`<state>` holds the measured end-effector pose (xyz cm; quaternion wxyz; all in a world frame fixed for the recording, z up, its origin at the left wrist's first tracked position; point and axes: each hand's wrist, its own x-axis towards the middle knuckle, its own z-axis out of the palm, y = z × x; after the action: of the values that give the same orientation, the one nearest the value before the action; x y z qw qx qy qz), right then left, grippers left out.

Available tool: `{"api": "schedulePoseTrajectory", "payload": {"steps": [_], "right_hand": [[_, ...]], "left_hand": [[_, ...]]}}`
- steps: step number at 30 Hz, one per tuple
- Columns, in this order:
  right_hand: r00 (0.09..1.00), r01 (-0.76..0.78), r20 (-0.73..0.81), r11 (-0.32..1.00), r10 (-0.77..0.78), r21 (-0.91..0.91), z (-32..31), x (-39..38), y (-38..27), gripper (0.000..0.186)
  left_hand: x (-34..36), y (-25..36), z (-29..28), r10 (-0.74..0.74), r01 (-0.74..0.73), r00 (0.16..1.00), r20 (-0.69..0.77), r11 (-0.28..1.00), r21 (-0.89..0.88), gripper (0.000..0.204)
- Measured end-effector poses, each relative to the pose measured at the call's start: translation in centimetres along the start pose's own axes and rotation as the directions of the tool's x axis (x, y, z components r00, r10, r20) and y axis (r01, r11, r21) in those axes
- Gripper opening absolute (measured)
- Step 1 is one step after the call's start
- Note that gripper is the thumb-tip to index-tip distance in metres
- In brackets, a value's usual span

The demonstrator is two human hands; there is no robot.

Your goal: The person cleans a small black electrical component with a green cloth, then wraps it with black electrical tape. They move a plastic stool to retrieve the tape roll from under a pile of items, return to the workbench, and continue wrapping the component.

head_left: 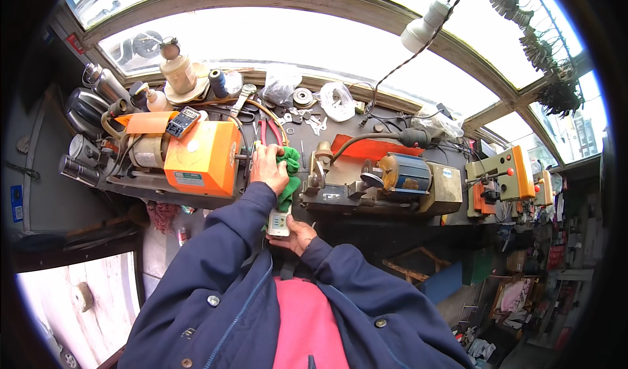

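My left hand (267, 171) is closed on a crumpled green cloth (288, 166) at the bench's front edge, between two machines. The cloth hangs down toward my right hand (299, 236). Closer to my body, that hand grips a small white block (280, 223) with dark marks on its face, which looks like the end of a power strip. Part of the block is hidden by the cloth and my fingers. Just beyond my left hand lie red-handled pliers (264, 132). Left of it stands an orange-covered machine (201, 158), with a handheld meter (183, 122) lying on top.
To the right sits a grinding machine with a blue motor (407, 175). Loose keys (316, 125), a tape roll (303, 97) and plastic bags (281, 86) lie at the back. A lamp bulb (418, 34) hangs on twisted wire. Farther right stands a key-cutting machine (513, 173).
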<state>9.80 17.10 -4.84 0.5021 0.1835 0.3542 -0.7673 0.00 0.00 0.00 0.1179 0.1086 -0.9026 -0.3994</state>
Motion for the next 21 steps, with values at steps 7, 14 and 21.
{"api": "schedulePoseTrajectory", "payload": {"steps": [7, 14, 21], "right_hand": [[0.999, 0.014, -0.038, 0.999, -0.012, 0.04, 0.1, 0.1, 0.1, 0.056], [1.0, 0.024, -0.014, 1.0, -0.024, -0.001, 0.2, -0.1, 0.0, 0.058], [0.999, 0.045, -0.029, 0.997, -0.043, 0.067, 0.2, -0.1, 0.1, 0.054]], "left_hand": [[-3.1, 0.6, -1.3, 0.059, -0.059, 0.998, 0.027, 0.998, 0.021, 0.026], [-0.5, 1.3, -0.5, 0.016, -0.018, 1.0, 0.013, 0.989, 0.145, 0.026], [-3.7, 1.7, -1.9, 0.09, -0.104, 0.992, 0.09, 0.981, 0.163, 0.027]]}}
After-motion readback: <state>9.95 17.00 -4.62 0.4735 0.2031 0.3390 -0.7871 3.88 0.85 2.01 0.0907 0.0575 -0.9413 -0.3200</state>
